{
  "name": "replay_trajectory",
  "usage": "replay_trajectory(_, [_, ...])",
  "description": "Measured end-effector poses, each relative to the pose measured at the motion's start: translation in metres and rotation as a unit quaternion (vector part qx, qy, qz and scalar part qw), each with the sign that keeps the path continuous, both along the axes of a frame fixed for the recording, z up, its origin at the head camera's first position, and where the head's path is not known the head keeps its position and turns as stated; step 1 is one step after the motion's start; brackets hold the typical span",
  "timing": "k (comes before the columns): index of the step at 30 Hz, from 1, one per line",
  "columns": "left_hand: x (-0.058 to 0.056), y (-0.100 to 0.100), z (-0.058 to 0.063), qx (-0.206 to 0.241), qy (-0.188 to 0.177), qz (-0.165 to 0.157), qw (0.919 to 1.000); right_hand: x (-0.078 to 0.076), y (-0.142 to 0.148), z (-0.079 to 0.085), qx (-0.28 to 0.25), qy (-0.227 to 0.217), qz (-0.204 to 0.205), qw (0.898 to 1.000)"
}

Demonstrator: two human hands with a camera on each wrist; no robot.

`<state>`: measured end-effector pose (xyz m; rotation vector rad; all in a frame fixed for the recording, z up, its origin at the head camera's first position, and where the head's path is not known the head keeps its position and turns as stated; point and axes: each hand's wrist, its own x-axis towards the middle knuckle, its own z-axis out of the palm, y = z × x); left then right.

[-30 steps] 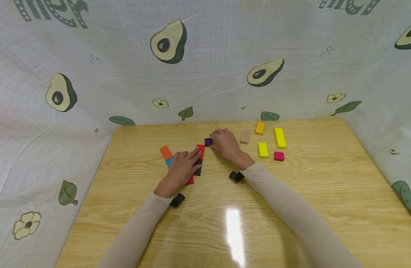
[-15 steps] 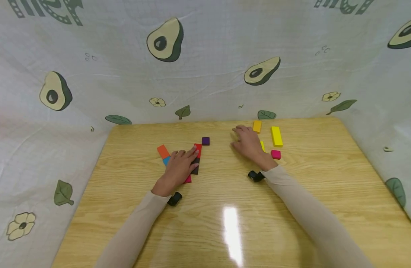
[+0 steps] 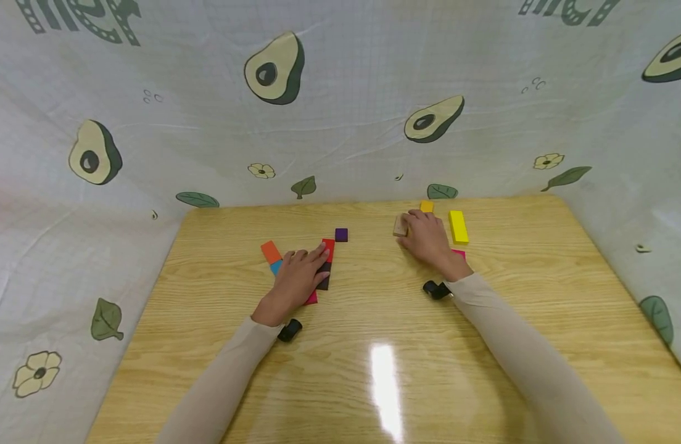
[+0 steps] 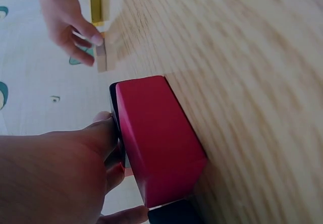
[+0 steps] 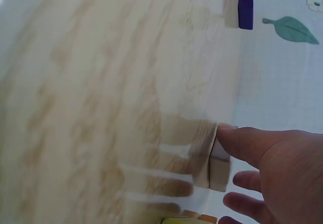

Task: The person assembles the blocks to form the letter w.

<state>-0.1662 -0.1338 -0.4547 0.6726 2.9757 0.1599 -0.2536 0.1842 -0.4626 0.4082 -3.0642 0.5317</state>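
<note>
My left hand (image 3: 293, 277) rests over a group of small blocks, its fingertips on the red block (image 3: 330, 243) and its thumb by the black block (image 3: 324, 281). A crimson block (image 4: 159, 128) shows large under that hand in the left wrist view. Part of a blue block (image 3: 276, 267) and an orange block (image 3: 271, 251) stick out on its left. My right hand (image 3: 427, 238) pinches a plain wooden block (image 3: 399, 226) between thumb and forefinger. In the right wrist view the thumb touches that wooden block (image 5: 219, 175) while the other fingers are spread behind.
A dark purple block (image 3: 342, 235) sits just beyond the red one. Around the right hand are an amber block (image 3: 427, 206), a yellow block (image 3: 459, 227) and a partly covered pink block (image 3: 459, 253). Patterned cloth (image 3: 351, 123) rises behind the table (image 3: 340, 382).
My right hand has left the purple block, moved right and come to the wooden block, which now shows between its fingers. My left hand has stayed on its blocks.
</note>
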Motion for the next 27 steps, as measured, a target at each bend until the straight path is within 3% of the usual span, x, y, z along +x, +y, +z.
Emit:
replay_trajectory(14, [0.0, 0.0, -0.003, -0.014, -0.006, 0.003, 0.9999, -0.008, 0.0, -0.002, -0.005, 0.008, 0.011, 1.0])
replay_trajectory(27, [-0.001, 0.002, 0.001, -0.016, -0.014, 0.012, 0.9997, 0.003, -0.014, -0.002, -0.032, 0.047, 0.124, 0.991])
